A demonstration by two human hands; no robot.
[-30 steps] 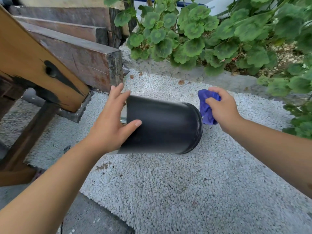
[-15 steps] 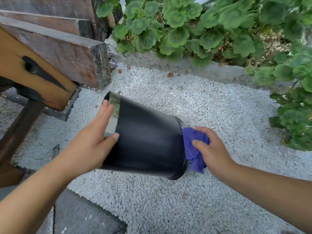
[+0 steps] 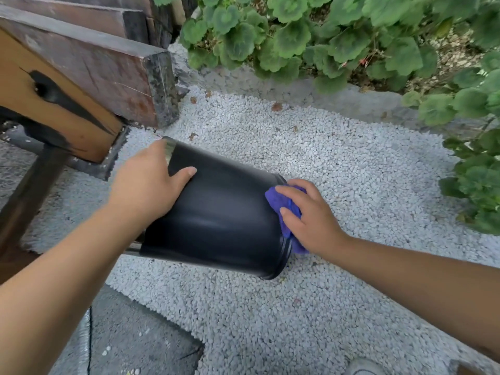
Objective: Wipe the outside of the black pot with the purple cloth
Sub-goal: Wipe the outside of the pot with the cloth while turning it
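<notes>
Wiping is under way: the left hand (image 3: 146,188) grips the tilted black pot (image 3: 216,215) over the gravel (image 3: 338,163), right hand (image 3: 311,217) fingers pressing the purple cloth (image 3: 281,204) near its rim; next, probably sweep along the wall.

White gravel (image 3: 338,169) covers most of the ground, with a few dead brown leaves (image 3: 276,106) scattered near the back. Big round-leaved green plants (image 3: 324,36) spill over a low grey stone curb (image 3: 338,96) along the top and down the right side. On the left there's a stack of chunky dark wood beams (image 3: 108,69), and an orange-brown plank (image 3: 40,109) with a black knot streak leans in front of them. A dark grey paving slab (image 3: 135,339) sits bottom left, butting up against the gravel.
</notes>
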